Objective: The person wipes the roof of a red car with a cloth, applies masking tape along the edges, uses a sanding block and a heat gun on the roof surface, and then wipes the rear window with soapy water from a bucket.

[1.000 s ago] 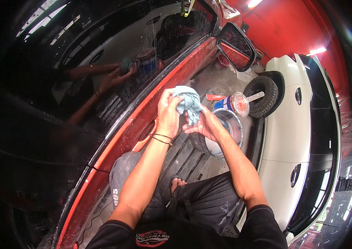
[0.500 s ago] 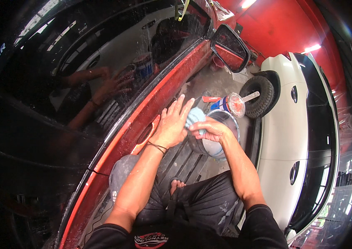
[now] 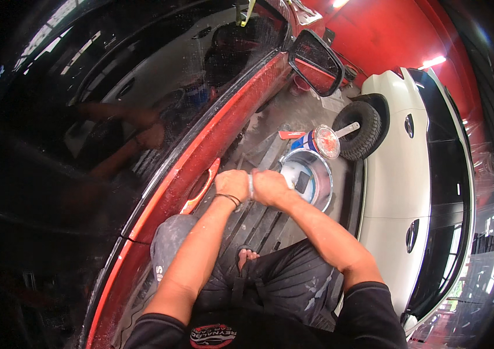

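Note:
My left hand (image 3: 232, 185) and my right hand (image 3: 271, 186) are side by side, both closed round a pale blue cloth (image 3: 251, 186), of which only a narrow twisted length shows between the fists. Just beyond my right hand is an open clear bucket (image 3: 320, 180) with cloudy liquid and a dark rectangular piece inside. A red car door (image 3: 160, 203) with black glass runs along my left, its handle (image 3: 199, 191) beside my left hand.
A blue-labelled can (image 3: 327, 141) and red spreader (image 3: 292, 134) lie behind the bucket, near a large tyre (image 3: 345, 139). A white car (image 3: 395, 203) lines my right. A side mirror (image 3: 315, 61) juts out ahead. My bare foot (image 3: 247, 256) is on the slatted platform (image 3: 241, 230) below.
Both hands have moved lower. My left hand, spread over the cloth half a second ago, is now a fist, and the bunched cloth is now squeezed narrow between both fists.

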Action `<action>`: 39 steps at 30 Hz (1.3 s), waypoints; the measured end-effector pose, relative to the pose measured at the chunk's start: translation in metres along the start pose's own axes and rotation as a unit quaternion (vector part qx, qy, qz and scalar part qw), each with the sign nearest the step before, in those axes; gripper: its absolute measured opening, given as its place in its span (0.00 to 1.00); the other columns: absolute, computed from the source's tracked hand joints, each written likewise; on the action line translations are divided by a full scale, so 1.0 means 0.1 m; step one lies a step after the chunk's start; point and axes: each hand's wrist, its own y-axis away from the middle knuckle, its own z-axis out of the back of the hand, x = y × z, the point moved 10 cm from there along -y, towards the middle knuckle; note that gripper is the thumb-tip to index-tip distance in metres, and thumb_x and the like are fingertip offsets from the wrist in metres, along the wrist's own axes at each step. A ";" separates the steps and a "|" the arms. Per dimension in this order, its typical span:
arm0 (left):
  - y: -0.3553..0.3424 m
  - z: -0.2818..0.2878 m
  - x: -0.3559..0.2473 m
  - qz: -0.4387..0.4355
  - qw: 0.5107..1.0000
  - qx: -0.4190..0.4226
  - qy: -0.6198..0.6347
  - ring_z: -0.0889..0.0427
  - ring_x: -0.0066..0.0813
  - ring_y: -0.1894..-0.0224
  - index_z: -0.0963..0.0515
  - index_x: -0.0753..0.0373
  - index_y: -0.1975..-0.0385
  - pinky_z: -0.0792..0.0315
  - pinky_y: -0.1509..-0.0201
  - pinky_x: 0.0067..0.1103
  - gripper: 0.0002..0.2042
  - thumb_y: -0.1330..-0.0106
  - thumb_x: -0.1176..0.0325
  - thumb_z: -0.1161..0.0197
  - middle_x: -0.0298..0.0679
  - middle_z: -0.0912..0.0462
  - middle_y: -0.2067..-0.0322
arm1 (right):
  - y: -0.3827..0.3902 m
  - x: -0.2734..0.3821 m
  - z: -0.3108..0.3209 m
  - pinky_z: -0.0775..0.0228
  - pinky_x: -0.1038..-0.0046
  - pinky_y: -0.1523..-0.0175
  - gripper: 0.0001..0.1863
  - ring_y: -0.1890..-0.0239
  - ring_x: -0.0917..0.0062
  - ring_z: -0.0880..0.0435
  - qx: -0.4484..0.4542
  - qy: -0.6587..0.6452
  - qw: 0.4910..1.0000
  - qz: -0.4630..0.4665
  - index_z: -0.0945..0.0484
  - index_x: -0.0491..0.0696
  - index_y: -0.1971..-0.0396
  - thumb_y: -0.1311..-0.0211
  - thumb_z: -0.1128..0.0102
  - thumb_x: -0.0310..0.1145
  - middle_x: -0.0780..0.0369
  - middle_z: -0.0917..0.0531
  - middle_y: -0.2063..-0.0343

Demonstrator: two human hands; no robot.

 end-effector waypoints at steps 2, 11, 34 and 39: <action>-0.03 -0.05 0.20 0.028 0.998 0.045 0.028 0.08 0.44 0.50 0.08 0.58 0.59 0.15 0.50 0.38 0.12 0.41 0.65 0.30 0.48 0.08 0.56 | 0.00 0.20 0.10 0.14 0.54 0.54 0.22 0.58 0.54 0.07 -0.063 0.020 0.998 -0.001 0.21 0.42 0.52 0.43 0.30 0.37 0.47 0.10 0.64; 0.28 0.90 -0.22 -0.155 0.930 -0.319 0.097 0.22 0.44 0.35 0.25 0.55 0.32 0.30 0.34 0.43 0.31 0.39 0.71 0.30 0.44 0.22 0.36 | -0.06 -0.63 0.17 0.22 0.63 0.69 0.21 0.74 0.69 0.13 -0.038 -0.467 0.871 -0.150 0.18 0.44 0.79 0.42 0.31 0.48 0.58 0.16 0.79; 0.13 -0.33 0.16 -0.036 0.975 0.218 0.034 0.12 0.48 0.42 0.11 0.64 0.53 0.19 0.38 0.39 0.22 0.43 0.56 0.25 0.53 0.11 0.48 | 0.09 0.35 -0.07 0.14 0.55 0.55 0.31 0.59 0.55 0.07 -0.004 0.044 0.998 0.039 0.23 0.42 0.40 0.40 0.29 0.42 0.51 0.09 0.67; 0.13 0.27 0.05 -0.049 0.997 -0.057 0.025 0.17 0.49 0.39 0.24 0.58 0.35 0.22 0.37 0.42 0.33 0.44 0.66 0.24 0.48 0.17 0.44 | 0.09 0.19 0.08 0.14 0.55 0.53 0.23 0.60 0.54 0.07 -0.009 -0.011 1.000 -0.022 0.12 0.41 0.58 0.41 0.29 0.48 0.47 0.09 0.65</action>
